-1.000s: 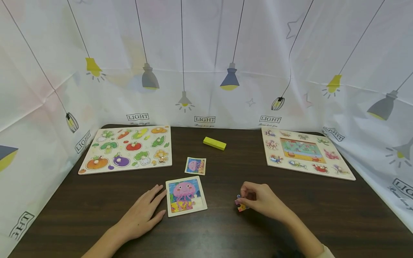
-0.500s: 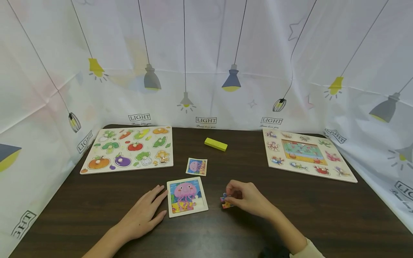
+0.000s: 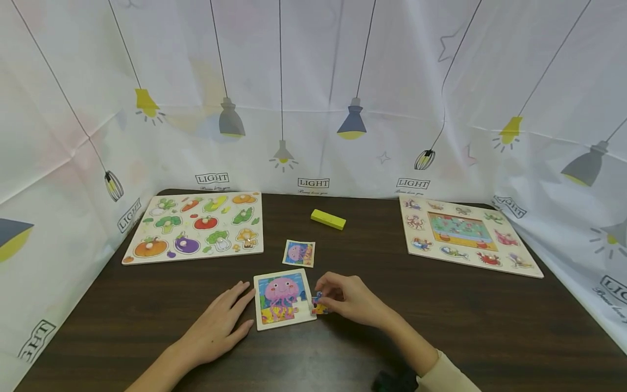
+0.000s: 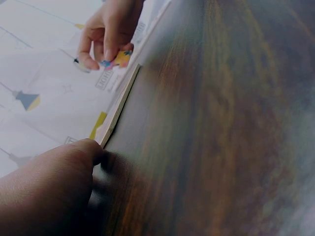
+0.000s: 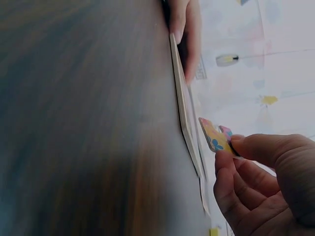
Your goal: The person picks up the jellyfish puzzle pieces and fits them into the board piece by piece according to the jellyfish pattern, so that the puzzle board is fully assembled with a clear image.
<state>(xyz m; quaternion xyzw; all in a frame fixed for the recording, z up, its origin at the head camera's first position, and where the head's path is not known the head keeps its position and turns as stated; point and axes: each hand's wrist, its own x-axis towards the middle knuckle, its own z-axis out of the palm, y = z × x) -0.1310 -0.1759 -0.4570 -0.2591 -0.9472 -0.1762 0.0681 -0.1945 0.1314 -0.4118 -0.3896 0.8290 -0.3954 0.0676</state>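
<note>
A small framed jigsaw [image 3: 280,293] of a pink jellyfish lies on the dark table, with a bare gap at its lower right. My left hand [image 3: 215,326] rests flat on the table, its fingertips at the frame's left edge. Between thumb and fingers my right hand [image 3: 355,300] pinches a jigsaw piece [image 3: 319,305], just right of the gap at the frame's right edge. In the right wrist view this piece [image 5: 214,136] shows yellow, pink and a blue flower, and is held above the frame.
Behind the jigsaw lies a small jellyfish picture card [image 3: 299,253], with a yellow block [image 3: 328,219] farther back. A vegetable peg board [image 3: 196,228] lies at the back left, a sea-animal board [image 3: 470,237] at the back right. A white printed curtain [image 3: 313,98] encloses the table.
My right hand has moved left with the jigsaw piece, from open table to the frame's right edge. The left hand has stayed beside the frame.
</note>
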